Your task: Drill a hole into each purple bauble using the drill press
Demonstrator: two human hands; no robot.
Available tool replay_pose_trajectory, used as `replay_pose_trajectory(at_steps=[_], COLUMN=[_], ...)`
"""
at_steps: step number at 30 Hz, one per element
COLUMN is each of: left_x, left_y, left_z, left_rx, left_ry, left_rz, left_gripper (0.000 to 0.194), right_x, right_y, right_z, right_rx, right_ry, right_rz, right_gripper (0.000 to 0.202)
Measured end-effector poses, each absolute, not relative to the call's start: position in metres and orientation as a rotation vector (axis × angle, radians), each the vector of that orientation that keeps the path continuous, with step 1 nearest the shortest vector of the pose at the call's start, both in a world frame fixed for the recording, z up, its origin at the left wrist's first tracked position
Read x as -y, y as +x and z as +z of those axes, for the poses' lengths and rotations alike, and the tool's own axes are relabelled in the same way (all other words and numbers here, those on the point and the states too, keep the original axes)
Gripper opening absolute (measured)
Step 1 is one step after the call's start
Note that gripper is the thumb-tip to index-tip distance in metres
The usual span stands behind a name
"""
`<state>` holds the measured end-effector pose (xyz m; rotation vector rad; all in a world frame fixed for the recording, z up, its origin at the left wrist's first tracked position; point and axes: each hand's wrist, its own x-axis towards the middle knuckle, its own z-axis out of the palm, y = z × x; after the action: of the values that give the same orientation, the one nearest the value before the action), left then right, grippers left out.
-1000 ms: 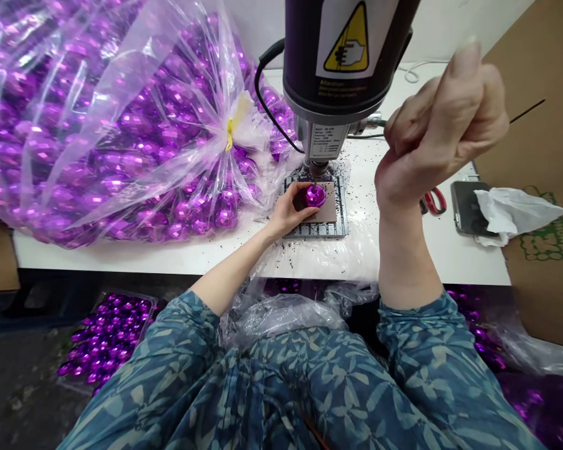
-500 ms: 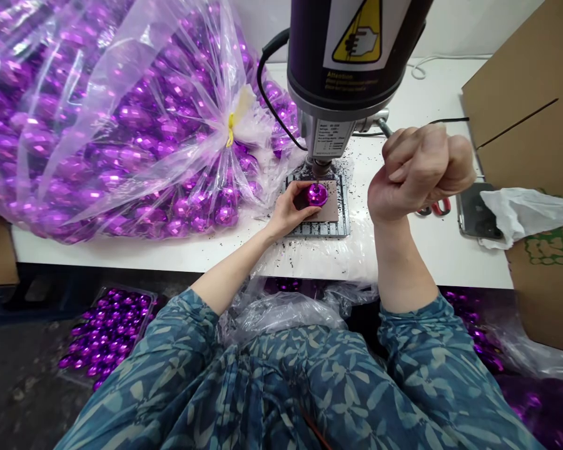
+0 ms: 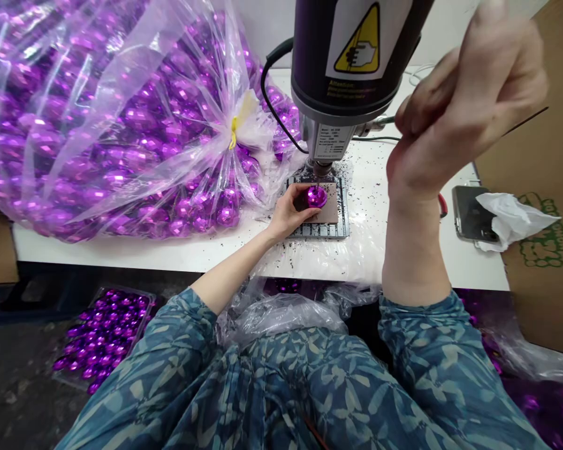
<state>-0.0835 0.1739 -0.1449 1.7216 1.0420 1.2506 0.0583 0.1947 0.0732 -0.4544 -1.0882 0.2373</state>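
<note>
My left hand (image 3: 288,214) pinches a shiny purple ball (image 3: 316,197) between thumb and fingers. The ball rests on a brown board (image 3: 329,214) laid over the slotted metal base (image 3: 326,231) of a drill press (image 3: 349,81), right below its chuck (image 3: 321,169). Higher up on the right, my right hand (image 3: 469,106) is closed in a fist round the end of the press lever (image 3: 380,124); the grip itself is hidden inside the fingers. Dark shavings lie scattered around the base.
A big clear bag (image 3: 122,125) of purple balls, tied with yellow, fills the left of the table. On the right lie a phone (image 3: 471,212), crumpled white paper (image 3: 516,219) and a cardboard box (image 3: 539,262). A tray (image 3: 107,334) of purple balls sits low at left.
My right hand has risen and swung to the right, nearer the camera, with the lever. My left hand and the ball stay in place.
</note>
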Motion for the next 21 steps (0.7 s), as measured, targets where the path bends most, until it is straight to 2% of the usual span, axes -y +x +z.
replay_pose_trajectory(at_steps=[4, 6, 9, 11, 13, 16, 18, 21], left_x=[-0.145, -0.12, -0.088, -0.085, -0.105, -0.176, -0.236, -0.312], left_y=[-0.107, -0.127, -0.158, -0.172, -0.178, -0.175, -0.168, -0.151], left_z=[-0.121, -0.104, -0.079, -0.069, -0.069, -0.091, -0.114, -0.147], left_rx=[-1.136, -1.025, -0.755, -0.705, -0.81, -1.128, -1.299, -1.369], left_ry=[1.935, 2.088, 2.183, 2.15, 2.095, 1.995, 1.99, 1.895], left_rz=[1.202, 0.956, 0.467, 0.333, 0.434, 0.876, 1.134, 1.27], left_gripper=[0.05, 0.045, 0.05, 0.052, 0.048, 0.04, 0.029, 0.022], right_x=[-0.208, -0.209, -0.204, -0.202, -0.2, -0.202, -0.204, -0.204], right_y=[0.057, 0.058, 0.058, 0.057, 0.056, 0.055, 0.056, 0.058], right_z=[0.095, 0.095, 0.092, 0.091, 0.092, 0.092, 0.091, 0.089], right_rx=[1.07, 1.06, 1.039, 1.034, 1.046, 1.031, 1.029, 1.069], right_ry=[-0.464, -0.459, -0.432, -0.415, -0.399, -0.361, -0.343, -0.364], right_rz=[0.297, 0.35, 0.376, 0.382, 0.399, 0.386, 0.362, 0.342], right_gripper=[0.044, 0.044, 0.044, 0.043, 0.041, 0.041, 0.041, 0.041])
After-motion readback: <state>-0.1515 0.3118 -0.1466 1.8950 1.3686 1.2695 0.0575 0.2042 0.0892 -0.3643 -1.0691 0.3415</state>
